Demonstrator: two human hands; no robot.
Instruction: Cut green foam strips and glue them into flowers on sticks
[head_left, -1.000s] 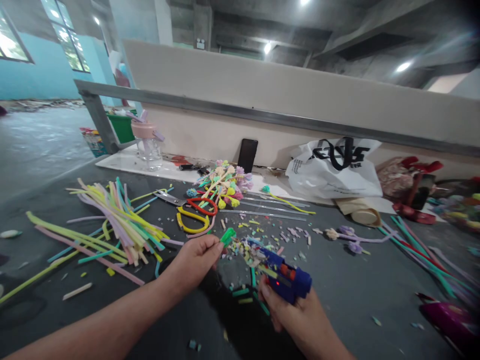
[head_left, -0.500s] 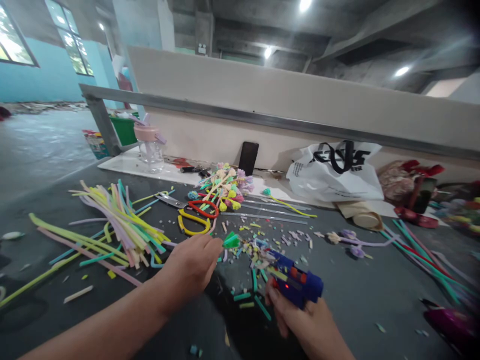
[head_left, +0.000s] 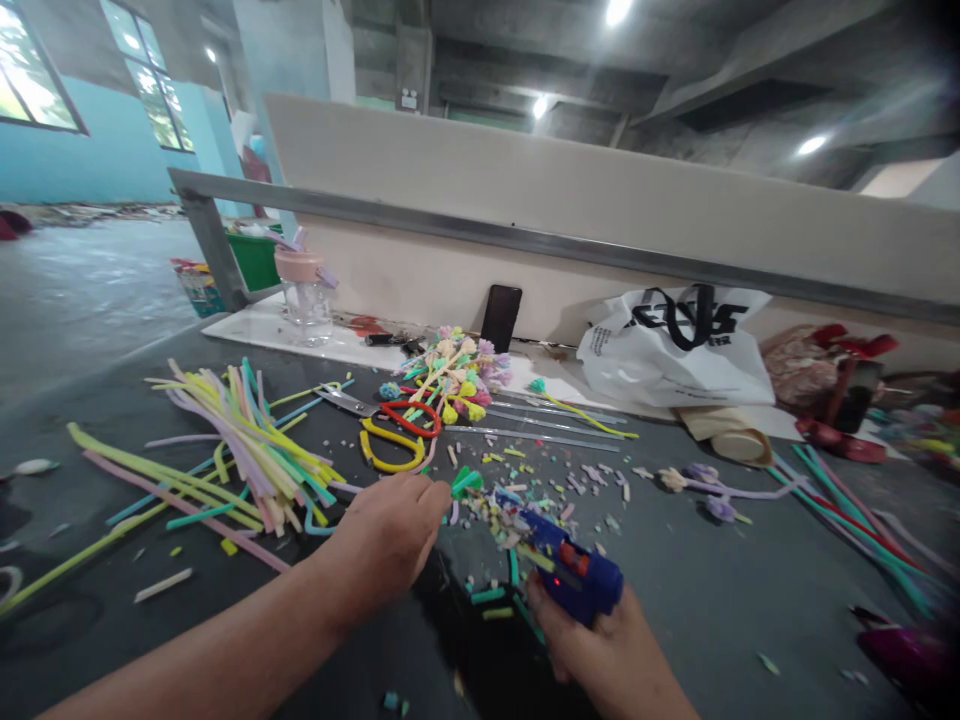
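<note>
My left hand [head_left: 390, 535] is closed in a pinch on a small green foam piece [head_left: 466, 482], held just above the dark table [head_left: 712, 590]. My right hand [head_left: 600, 640] grips a blue glue gun [head_left: 574, 575] with red parts and a lit red light. The gun's nozzle points up-left toward the green piece and stands a short way from it. Between and around both hands lies a scatter of small coloured foam scraps [head_left: 525, 480].
A heap of long pastel foam sticks [head_left: 240, 445] lies to the left. Yellow and red-handled scissors [head_left: 394, 432], a bunch of finished foam flowers [head_left: 454, 372], clear glue sticks [head_left: 540, 425], a phone [head_left: 500, 318], a white bag [head_left: 675, 345] and a lidded jar [head_left: 304, 295] stand farther back.
Both hands stayed close together. The green piece has shifted slightly right and up, and the glue gun has moved a little toward it. The head camera has drifted slightly.
</note>
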